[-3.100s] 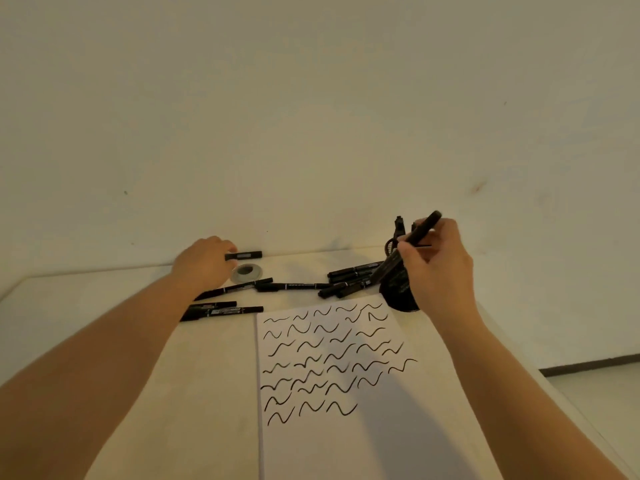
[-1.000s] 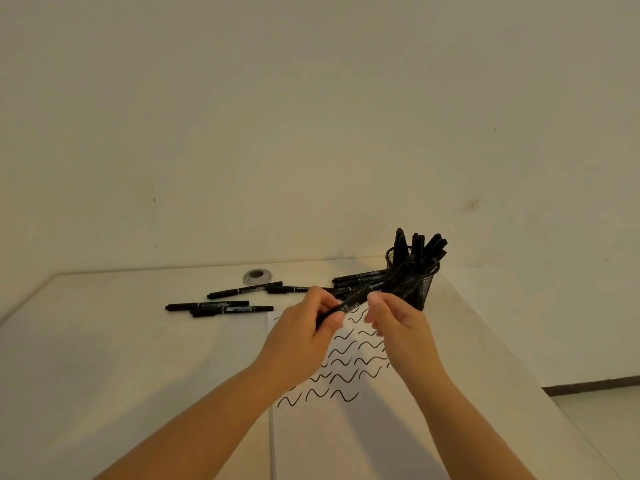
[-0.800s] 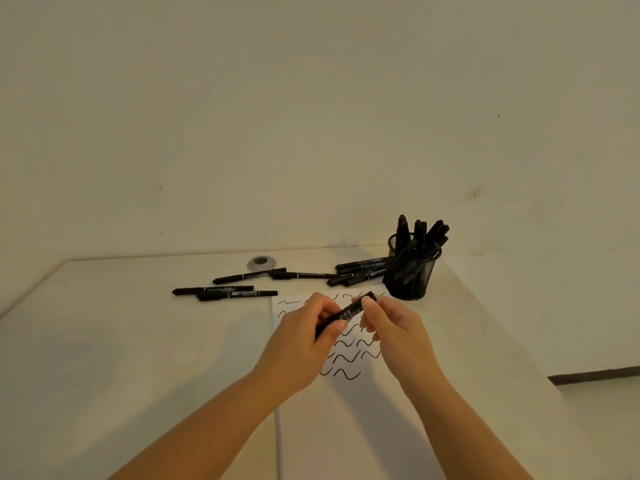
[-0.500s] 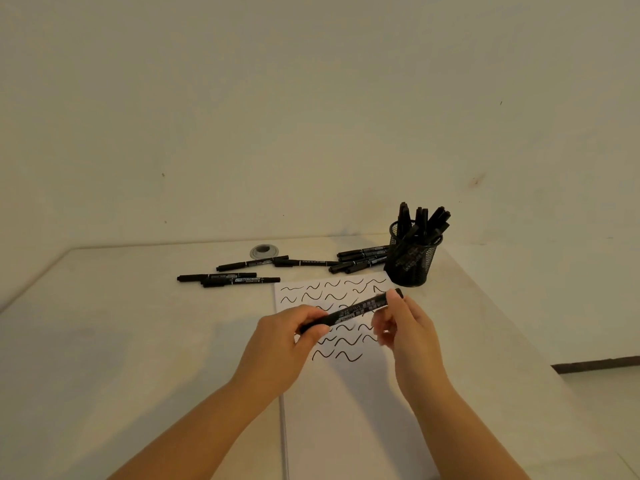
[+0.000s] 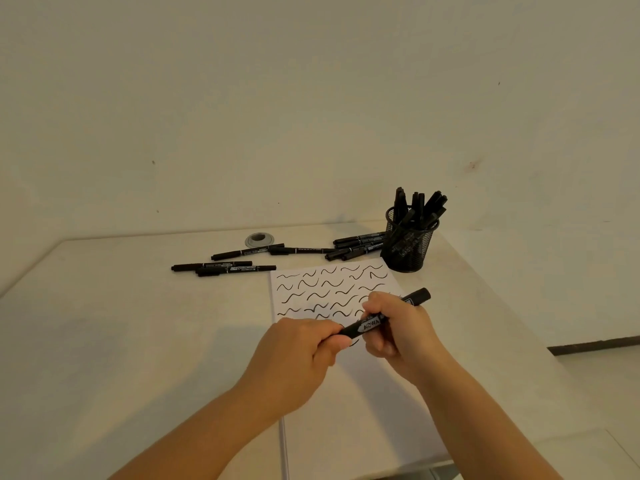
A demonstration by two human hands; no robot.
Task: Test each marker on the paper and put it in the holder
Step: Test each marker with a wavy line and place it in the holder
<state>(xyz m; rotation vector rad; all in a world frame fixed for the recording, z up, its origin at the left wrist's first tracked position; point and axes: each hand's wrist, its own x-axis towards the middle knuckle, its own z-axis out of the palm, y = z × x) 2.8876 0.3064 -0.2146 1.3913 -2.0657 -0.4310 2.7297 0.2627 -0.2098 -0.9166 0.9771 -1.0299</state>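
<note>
A black marker [image 5: 370, 325] is held slantwise above the white paper [image 5: 349, 393]. My left hand [image 5: 298, 355] grips its lower left end, and my right hand [image 5: 398, 330] is curled round its middle; the far end sticks out past my right hand. Rows of black wavy lines fill the paper's far part. The black mesh holder [image 5: 408, 244] stands at the paper's far right corner with several markers upright in it. Loose black markers lie beyond the paper: a bunch [image 5: 356, 245] next to the holder and others [image 5: 225, 267] farther left.
A small round grey disc [image 5: 259, 240] sits in the white table [image 5: 104, 341] near the back wall. The table's right edge runs close behind the holder, with floor beyond it. The table's front right corner shows at the lower right.
Both hands have brought the marker nearer to me and lower over the paper. My right hand has gone from touching its far end to curling round its middle.
</note>
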